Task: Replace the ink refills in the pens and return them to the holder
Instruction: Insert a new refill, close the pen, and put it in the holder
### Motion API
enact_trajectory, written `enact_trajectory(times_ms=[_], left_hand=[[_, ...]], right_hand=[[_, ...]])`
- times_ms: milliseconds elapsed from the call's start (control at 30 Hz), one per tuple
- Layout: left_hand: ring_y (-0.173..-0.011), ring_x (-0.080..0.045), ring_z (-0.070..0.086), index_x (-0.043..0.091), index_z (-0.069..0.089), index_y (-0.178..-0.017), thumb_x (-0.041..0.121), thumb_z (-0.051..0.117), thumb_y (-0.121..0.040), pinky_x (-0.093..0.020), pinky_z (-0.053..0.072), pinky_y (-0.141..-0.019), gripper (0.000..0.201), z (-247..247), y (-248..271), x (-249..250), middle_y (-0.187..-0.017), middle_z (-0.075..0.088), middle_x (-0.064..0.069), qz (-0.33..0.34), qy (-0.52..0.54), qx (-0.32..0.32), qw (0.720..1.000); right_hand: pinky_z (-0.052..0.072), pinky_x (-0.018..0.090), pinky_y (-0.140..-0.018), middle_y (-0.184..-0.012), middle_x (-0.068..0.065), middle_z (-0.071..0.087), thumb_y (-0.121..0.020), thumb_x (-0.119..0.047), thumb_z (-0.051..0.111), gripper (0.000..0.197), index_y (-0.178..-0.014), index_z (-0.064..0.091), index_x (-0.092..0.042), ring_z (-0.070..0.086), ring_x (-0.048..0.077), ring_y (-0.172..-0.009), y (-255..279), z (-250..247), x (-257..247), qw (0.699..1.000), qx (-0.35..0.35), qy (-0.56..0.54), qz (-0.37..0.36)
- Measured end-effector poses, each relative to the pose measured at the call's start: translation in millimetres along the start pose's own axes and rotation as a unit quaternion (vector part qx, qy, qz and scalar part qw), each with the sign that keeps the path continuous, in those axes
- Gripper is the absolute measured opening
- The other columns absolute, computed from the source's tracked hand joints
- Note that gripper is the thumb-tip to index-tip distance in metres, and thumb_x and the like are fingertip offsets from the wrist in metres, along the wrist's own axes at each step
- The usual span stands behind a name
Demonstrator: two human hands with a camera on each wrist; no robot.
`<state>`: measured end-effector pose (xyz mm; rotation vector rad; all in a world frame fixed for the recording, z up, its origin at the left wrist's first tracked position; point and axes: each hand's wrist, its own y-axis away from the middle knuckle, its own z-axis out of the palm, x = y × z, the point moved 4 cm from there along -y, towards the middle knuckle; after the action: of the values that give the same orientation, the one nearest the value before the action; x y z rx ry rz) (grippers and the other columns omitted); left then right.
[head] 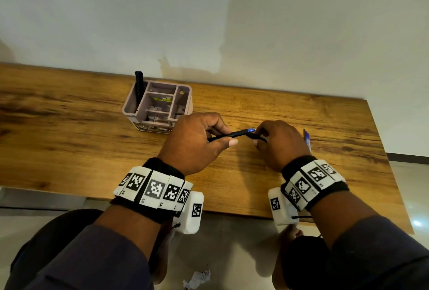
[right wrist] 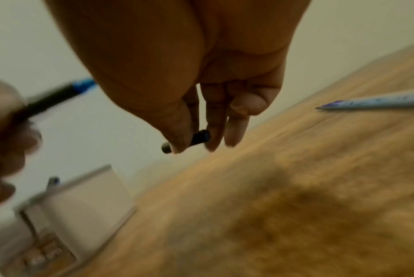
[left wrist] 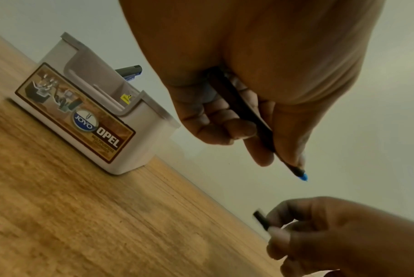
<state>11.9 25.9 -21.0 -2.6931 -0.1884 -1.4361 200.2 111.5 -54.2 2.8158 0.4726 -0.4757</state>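
My left hand (head: 193, 141) grips the black pen (head: 229, 135) with its blue tip aimed right, so my right hand (head: 282, 143), pinching the small black cap (right wrist: 189, 141), can refit it before the holder (head: 157, 104).

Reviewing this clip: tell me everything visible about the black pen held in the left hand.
The black pen is a slim, dark, matte-looking barrel with a blue tip section exposed at its front end. The left hand grips it, fingers curled round the rear of the barrel, holding it above the wooden table, tip aimed toward the right hand. That hand pinches a short black piece, seemingly the pen's cap or front section; in the left wrist view it is clearly apart from the tip.
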Motion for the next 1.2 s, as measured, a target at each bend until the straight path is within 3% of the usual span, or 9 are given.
enact_trajectory(times_ms=[100, 200, 300, 467, 733, 933, 1133, 1200], left_hand=[[-0.071, -0.004, 0.07, 0.03, 0.072, -0.084, 0.031, 0.088, -0.079, -0.034, 0.061, -0.068, 0.016, -1.1, 0.2, 0.7, -0.079, 0.072, 0.019, -0.002, 0.0, 0.001, 1.0], [-0.07, 0.001, 0.067, 0.032, 0.072, -0.084, 0.031, 0.088, -0.079, -0.027, 0.056, -0.065, 0.017, 0.0, -0.4, 0.2, -0.078, 0.07, 0.02, 0.0, -0.003, 0.0, 1.0], [-0.074, 0.005, 0.067, 0.031, 0.072, -0.084, 0.031, 0.088, -0.078, -0.021, 0.054, -0.065, 0.017, 2.9, 0.6, 0.8, -0.08, 0.071, 0.02, 0.007, -0.008, -0.001, 1.0], [-0.072, 0.001, 0.069, 0.029, 0.073, -0.083, 0.029, 0.088, -0.078, -0.023, 0.056, -0.064, 0.017, 3.9, 1.4, 1.4, -0.081, 0.073, 0.017, 0.013, -0.002, 0.005, 1.0], [-0.06, 0.006, 0.063, 0.019, 0.076, -0.086, 0.025, 0.089, -0.078, -0.009, 0.044, -0.056, 0.017, 7.1, 2.3, 2.8, -0.07, 0.068, 0.02, 0.038, 0.012, -0.003, 0.999], [-0.056, 0.007, 0.061, 0.02, 0.076, -0.081, 0.02, 0.09, -0.076, -0.008, 0.041, -0.053, 0.016, 7.7, 3.1, -1.9, -0.065, 0.066, 0.03, 0.054, 0.016, 0.001, 0.998], [-0.059, 0.006, 0.061, 0.024, 0.074, -0.079, 0.02, 0.09, -0.076, -0.009, 0.043, -0.055, 0.017, 6.2, 4.4, 0.5, -0.067, 0.067, 0.019, 0.058, 0.02, 0.007, 0.998], [-0.061, 0.008, 0.062, 0.024, 0.074, -0.08, 0.018, 0.089, -0.077, -0.008, 0.042, -0.056, 0.017, 4.9, 4.3, 3.5, -0.069, 0.067, 0.02, 0.067, 0.031, 0.021, 0.997]], right_hand=[[0.049, 0.033, -0.069, -0.083, -0.004, 0.073, -0.09, -0.028, 0.069, 0.005, -0.094, 0.066, -0.028, 0.067, 0.021, -0.08, -0.4, -18.8, 1.6, 0.981, -0.005, -0.195, -0.008], [0.048, 0.029, -0.067, -0.08, -0.001, 0.072, -0.09, -0.017, 0.071, 0.008, -0.09, 0.074, -0.023, 0.063, 0.013, -0.071, 6.3, -42.8, 1.8, 0.952, 0.01, -0.303, -0.042], [0.041, 0.015, -0.061, -0.075, -0.006, 0.069, -0.089, -0.011, 0.07, 0.011, -0.088, 0.076, -0.02, 0.055, -0.002, -0.063, 10.2, -52.7, 6.0, 0.947, -0.003, -0.315, -0.06], [0.04, 0.021, -0.062, -0.071, -0.009, 0.066, -0.089, -0.011, 0.071, 0.013, -0.085, 0.076, -0.022, 0.053, -0.002, -0.059, 9.1, -51.2, 10.7, 0.949, -0.01, -0.311, -0.057], [0.048, 0.029, -0.068, -0.073, -0.004, 0.069, -0.089, -0.021, 0.073, 0.005, -0.087, 0.077, -0.022, 0.06, 0.008, -0.069, 11.8, -34.1, -5.0, 0.943, -0.06, -0.316, -0.09], [0.045, 0.02, -0.066, -0.073, -0.01, 0.071, -0.088, -0.02, 0.074, 0.011, -0.081, 0.075, -0.028, 0.061, 0.001, -0.067, 17.8, -22.6, -16.7, 0.938, -0.053, -0.326, -0.103], [0.047, 0.019, -0.07, -0.078, -0.008, 0.074, -0.088, -0.018, 0.074, 0.006, -0.085, 0.077, -0.022, 0.066, 0.001, -0.074, 23.3, -22.2, -21.3, 0.932, -0.051, -0.346, -0.091], [0.051, 0.023, -0.072, -0.079, -0.006, 0.075, -0.086, -0.016, 0.076, 0.004, -0.086, 0.076, -0.021, 0.068, 0.005, -0.076, 24.5, -22.0, -22.7, 0.914, -0.038, -0.398, -0.073]])
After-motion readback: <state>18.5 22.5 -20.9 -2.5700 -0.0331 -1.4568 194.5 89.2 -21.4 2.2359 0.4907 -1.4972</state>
